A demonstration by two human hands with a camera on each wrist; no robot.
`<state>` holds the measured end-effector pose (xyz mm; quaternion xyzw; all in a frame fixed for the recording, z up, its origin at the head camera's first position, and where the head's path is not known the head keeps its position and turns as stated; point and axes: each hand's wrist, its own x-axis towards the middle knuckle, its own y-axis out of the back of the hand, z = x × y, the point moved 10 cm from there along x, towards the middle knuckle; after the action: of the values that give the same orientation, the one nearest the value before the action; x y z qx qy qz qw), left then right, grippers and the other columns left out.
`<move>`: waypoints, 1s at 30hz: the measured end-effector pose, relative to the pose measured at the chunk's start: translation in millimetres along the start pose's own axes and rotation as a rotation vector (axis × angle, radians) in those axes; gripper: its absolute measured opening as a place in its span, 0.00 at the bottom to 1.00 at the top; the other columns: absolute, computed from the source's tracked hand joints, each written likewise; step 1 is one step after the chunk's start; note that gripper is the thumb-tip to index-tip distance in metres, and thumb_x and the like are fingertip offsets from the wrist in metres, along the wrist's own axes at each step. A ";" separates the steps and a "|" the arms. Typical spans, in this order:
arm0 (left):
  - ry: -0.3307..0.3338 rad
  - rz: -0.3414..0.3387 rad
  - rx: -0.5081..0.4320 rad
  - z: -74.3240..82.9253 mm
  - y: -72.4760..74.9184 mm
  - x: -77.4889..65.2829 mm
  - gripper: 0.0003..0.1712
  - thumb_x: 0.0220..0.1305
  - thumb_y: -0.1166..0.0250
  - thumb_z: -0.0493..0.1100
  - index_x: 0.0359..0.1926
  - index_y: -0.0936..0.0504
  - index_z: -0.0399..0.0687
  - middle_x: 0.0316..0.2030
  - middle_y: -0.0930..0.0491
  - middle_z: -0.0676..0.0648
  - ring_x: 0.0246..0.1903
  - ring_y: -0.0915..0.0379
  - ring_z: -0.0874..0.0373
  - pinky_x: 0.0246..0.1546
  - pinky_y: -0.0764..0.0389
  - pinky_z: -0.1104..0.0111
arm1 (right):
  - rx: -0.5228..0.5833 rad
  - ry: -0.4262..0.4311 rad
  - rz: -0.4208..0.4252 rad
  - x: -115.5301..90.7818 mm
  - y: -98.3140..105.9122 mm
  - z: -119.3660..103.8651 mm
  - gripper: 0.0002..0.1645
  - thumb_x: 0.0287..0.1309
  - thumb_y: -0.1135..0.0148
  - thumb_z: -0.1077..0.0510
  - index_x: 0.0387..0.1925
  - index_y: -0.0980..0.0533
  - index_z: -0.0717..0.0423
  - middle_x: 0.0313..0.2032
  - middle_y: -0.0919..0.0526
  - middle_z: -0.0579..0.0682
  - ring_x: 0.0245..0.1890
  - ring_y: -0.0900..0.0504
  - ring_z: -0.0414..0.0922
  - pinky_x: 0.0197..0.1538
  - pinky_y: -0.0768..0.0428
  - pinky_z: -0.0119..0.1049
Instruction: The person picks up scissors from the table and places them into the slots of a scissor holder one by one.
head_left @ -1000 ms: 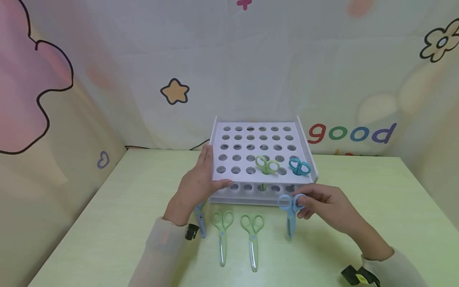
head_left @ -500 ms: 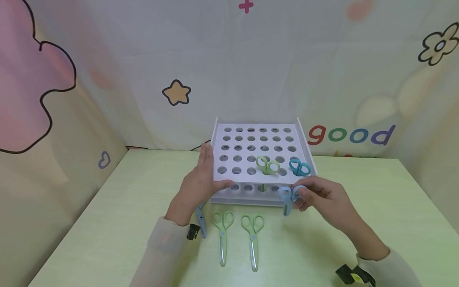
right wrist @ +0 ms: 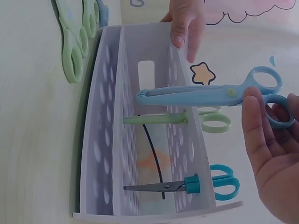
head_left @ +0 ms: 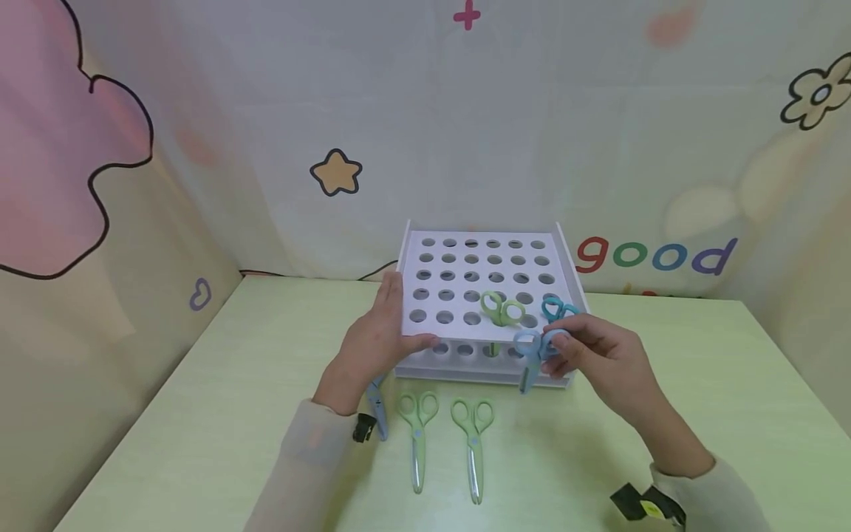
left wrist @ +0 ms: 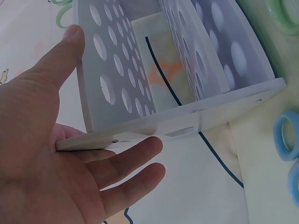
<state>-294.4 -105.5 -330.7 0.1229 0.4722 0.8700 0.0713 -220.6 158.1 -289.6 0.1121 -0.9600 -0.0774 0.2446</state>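
Observation:
Light-blue scissors (head_left: 530,363) hang blades down before the front right of a white tiered rack (head_left: 459,329) with round holes. My right hand (head_left: 614,362) pinches them by one finger loop. In the right wrist view, their blades (right wrist: 187,96) overlap the rack's front side. My left hand (head_left: 372,343) rests against the rack's left side, thumb at the top plate's front edge and fingers straight along the outer panel. Green scissors (right wrist: 156,119) and teal scissors (right wrist: 192,184) stand in the rack with loops above the top plate, blades down through the holes.
Two green scissors, left (head_left: 417,443) and right (head_left: 474,451), lie on the pale green table (head_left: 199,414) before the rack. Another blue pair (head_left: 377,410) lies partly hidden behind the left hand. A patterned cloth backdrop (head_left: 425,111) stands behind the rack.
My right hand has raised the light-blue scissors from low over the table to the rack's front right, tilting their tips leftward. My left hand stays on the rack. The view has shifted slightly.

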 end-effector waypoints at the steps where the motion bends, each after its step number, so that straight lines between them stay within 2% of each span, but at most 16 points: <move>1: -0.002 0.000 -0.001 0.0 0.0 0.3 0.68 0.56 0.23 0.59 0.80 0.61 0.44 0.80 0.62 0.42 0.27 0.27 0.54 0.24 0.28 0.65 | -0.002 -0.003 0.006 0.7 -0.3 -0.3 0.07 0.68 0.43 0.73 0.44 0.21 0.71 0.32 0.16 0.57 0.27 0.14 0.47 0.34 0.16 0.38; 18: 0.020 -0.004 0.024 -4.6 0.3 -0.9 0.69 0.56 0.24 0.60 0.80 0.61 0.43 0.80 0.63 0.41 0.27 0.27 0.53 0.23 0.28 0.66 | 0.014 0.032 0.024 17.7 -13.6 -10.2 0.08 0.68 0.42 0.73 0.45 0.21 0.71 0.33 0.16 0.58 0.28 0.14 0.47 0.35 0.16 0.40; 23: 0.001 0.008 0.014 -2.2 1.1 -0.6 0.67 0.56 0.23 0.59 0.80 0.60 0.45 0.80 0.61 0.42 0.26 0.28 0.54 0.22 0.28 0.65 | -0.006 0.015 0.057 22.0 -14.2 -12.8 0.08 0.68 0.41 0.70 0.46 0.21 0.70 0.33 0.15 0.56 0.27 0.14 0.47 0.34 0.16 0.39; 30: -0.001 0.002 0.007 -0.8 -0.7 1.3 0.68 0.56 0.23 0.60 0.80 0.60 0.45 0.80 0.61 0.42 0.28 0.27 0.53 0.24 0.28 0.65 | 0.050 0.033 0.109 28.6 -12.0 -20.1 0.08 0.69 0.41 0.70 0.46 0.21 0.72 0.34 0.14 0.56 0.27 0.13 0.48 0.35 0.16 0.40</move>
<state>-295.8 -105.5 -331.6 0.1243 0.4751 0.8683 0.0703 -233.1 137.4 -261.7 0.0670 -0.9622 -0.0380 0.2613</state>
